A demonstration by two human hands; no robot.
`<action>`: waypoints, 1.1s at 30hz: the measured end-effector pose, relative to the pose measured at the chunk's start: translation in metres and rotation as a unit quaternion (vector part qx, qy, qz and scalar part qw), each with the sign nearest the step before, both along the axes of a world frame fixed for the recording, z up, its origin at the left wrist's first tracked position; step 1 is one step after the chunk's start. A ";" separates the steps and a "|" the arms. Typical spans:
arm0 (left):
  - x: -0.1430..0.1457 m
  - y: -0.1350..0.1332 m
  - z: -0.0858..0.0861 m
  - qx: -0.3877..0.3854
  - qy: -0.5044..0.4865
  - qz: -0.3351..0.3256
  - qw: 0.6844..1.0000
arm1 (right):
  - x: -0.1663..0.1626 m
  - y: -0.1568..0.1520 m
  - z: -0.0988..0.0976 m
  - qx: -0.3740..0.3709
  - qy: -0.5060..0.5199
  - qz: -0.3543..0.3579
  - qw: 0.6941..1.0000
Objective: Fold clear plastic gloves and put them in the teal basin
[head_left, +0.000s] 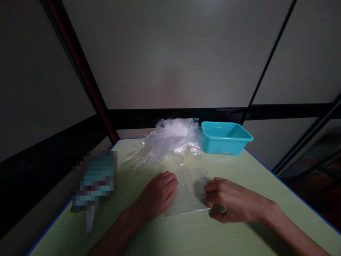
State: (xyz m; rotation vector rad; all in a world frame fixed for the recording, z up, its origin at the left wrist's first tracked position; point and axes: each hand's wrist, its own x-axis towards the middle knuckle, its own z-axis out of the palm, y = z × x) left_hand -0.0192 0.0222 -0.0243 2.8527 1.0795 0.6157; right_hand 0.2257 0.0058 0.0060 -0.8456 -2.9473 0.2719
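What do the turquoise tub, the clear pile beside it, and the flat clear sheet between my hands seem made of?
Turquoise tub: probably molded plastic, smooth with a soft sheen and rounded rim.
Clear pile: likely thin plastic film, crumpled, translucent and catching glints.
Flat clear sheet: seemingly similar film, since the tabletop shows through; exact plastic unclear.

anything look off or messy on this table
The heap of clear plastic at the back looks untidy: its pieces fan out loosely beside the upright teal bin. The item at left is blurred into blocks, so its condition can't be told. The clear piece between the hands lies fairly flat; no spill shows.
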 end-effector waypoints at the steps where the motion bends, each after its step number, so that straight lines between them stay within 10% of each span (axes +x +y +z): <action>1: 0.000 -0.001 0.001 0.000 0.011 -0.009 1.000 | 0.000 -0.001 -0.001 0.017 -0.016 -0.004 1.000; 15: 0.011 -0.005 0.001 -0.027 0.061 -0.032 0.997 | -0.004 -0.004 -0.007 0.130 -0.052 0.017 0.990; 23: 0.008 -0.007 0.004 -0.057 0.053 -0.033 0.996 | -0.003 0.007 -0.007 -0.023 0.086 -0.008 0.996; 33: 0.010 -0.006 0.003 -0.133 -0.092 -0.008 0.987 | -0.008 0.028 -0.029 -0.266 0.463 -0.196 0.822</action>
